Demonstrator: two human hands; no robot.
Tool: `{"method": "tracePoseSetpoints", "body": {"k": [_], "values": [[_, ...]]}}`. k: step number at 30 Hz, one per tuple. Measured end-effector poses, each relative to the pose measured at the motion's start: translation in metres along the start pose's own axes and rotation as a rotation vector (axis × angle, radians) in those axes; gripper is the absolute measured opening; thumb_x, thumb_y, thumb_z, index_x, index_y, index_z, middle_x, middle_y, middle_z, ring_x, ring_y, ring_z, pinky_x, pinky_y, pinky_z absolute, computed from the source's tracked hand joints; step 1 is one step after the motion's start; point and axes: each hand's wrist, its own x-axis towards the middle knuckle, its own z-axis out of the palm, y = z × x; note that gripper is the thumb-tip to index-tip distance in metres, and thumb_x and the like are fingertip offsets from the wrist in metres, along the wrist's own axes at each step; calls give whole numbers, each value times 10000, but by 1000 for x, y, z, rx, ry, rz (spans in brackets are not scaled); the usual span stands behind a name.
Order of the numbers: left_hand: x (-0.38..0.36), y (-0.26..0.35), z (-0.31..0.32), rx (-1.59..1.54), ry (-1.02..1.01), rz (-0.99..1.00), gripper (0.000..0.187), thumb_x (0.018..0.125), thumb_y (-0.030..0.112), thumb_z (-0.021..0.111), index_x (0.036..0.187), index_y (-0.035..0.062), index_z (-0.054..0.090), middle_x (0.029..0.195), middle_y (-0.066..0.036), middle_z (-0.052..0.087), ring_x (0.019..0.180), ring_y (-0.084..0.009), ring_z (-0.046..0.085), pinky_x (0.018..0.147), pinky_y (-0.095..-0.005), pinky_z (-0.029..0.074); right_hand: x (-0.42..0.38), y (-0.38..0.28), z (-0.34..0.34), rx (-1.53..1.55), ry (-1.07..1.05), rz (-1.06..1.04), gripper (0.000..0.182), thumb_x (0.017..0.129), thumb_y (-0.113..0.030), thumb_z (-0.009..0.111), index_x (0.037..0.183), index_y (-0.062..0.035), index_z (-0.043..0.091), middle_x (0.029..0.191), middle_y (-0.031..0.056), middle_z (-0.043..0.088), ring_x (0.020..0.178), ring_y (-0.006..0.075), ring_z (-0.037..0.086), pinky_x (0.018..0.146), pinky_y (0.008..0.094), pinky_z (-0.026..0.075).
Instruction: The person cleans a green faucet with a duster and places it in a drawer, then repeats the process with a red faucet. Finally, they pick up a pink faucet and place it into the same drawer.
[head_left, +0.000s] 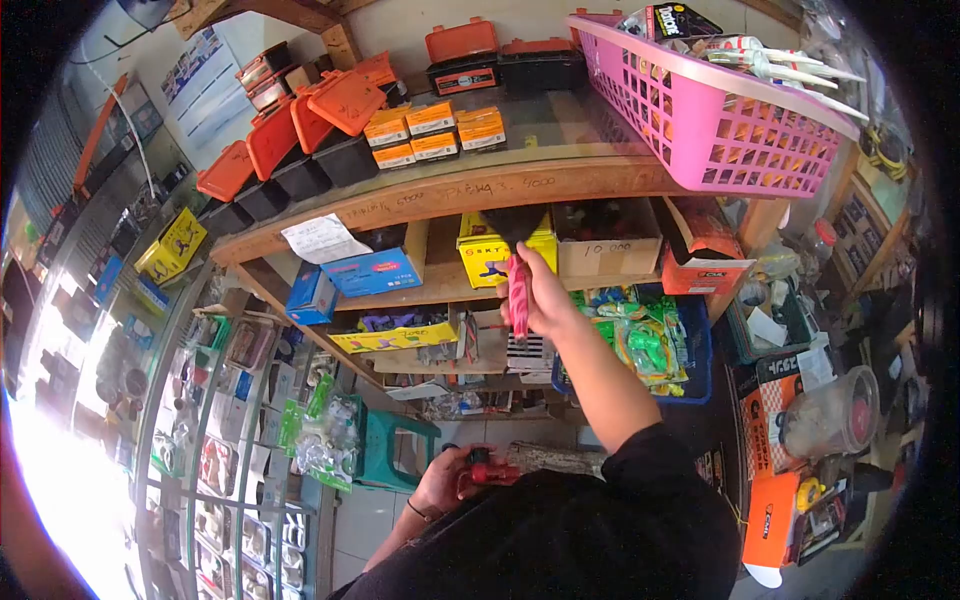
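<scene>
My right hand [540,298] reaches forward at the shelf, its fingers wrapped round the pink-and-white patterned handle of a brush-like tool [518,295]. The tool's dark, wide end points away from me, in front of a yellow box [483,245] on the shelf. Low in the view, near my body, my left hand [442,480] is closed round a red object [487,468], whose exact kind I cannot make out. To the right of the yellow box sits a cardboard box marked 10.000 [608,257].
A pink basket [700,110] stands on the upper shelf [560,178], with small orange boxes [432,118] and black bins with orange lids [340,100] to its left. Below are a blue box [375,272], a blue crate [700,375] of green packets and a green stool [395,430].
</scene>
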Motion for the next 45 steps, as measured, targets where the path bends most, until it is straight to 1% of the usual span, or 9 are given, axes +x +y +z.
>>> {"method": "tracePoseSetpoints", "body": {"k": [4,9,13,14,21,26,31,43,45], "values": [[7,-1,-5,33,9,-85,385,867,272,329,1145,23,424,1066,-135,548,1001,-278,539,439,-156,363,-28,24,-1,66,-13,-22,499,817,-507,409,1027,-60,477,614,73,534,425,223,506,394,319,416],[21,6,-3,90,-85,-109,367,866,269,333,1132,40,442,1087,-133,540,942,-210,562,458,-168,378,-59,48,-13,149,-277,-7,491,822,-473,395,1074,-55,451,723,84,542,441,194,506,380,285,396],[33,4,5,63,-100,-134,396,866,298,351,1145,28,427,1062,-131,548,886,-168,576,408,-157,384,-74,43,-8,28,-264,-55,342,838,-314,472,1081,-78,426,661,43,484,454,149,488,384,258,369],[36,3,2,84,-137,-146,398,867,302,354,1149,30,426,1071,-132,545,883,-169,576,416,-161,388,-74,39,-7,97,-234,17,272,834,-221,485,1061,-76,449,615,11,421,432,122,423,384,243,330],[36,1,9,131,-142,-132,365,878,284,328,1121,37,442,1077,-118,551,944,-199,568,451,-154,362,-37,28,-14,91,-184,104,149,806,-187,439,874,-61,477,553,-5,377,389,99,288,373,239,249],[32,-2,4,90,-170,-130,369,876,302,326,1122,52,444,1093,-107,545,1001,-233,545,455,-146,343,-19,9,-3,-121,-41,165,139,764,-217,427,751,-86,471,468,-5,343,327,100,223,319,233,181],[28,-1,3,88,-143,-124,378,875,316,324,1131,61,437,1102,-104,542,1017,-240,536,467,-147,341,-12,4,-3,-88,-120,218,143,760,-216,432,727,-85,479,460,-5,354,325,95,229,316,231,179],[43,0,9,236,-150,-150,423,866,371,303,1153,84,421,1149,-140,513,1028,-215,526,522,-155,341,-40,10,-11,-75,-147,206,377,851,-438,398,889,-77,500,504,-28,365,363,100,343,350,241,274],[46,1,12,187,-135,-113,520,869,471,251,1182,83,398,1135,-141,518,981,-197,541,527,-160,342,-58,28,-23,-180,4,47,396,855,-447,404,919,-65,491,525,-20,407,371,101,374,358,249,310]]}}
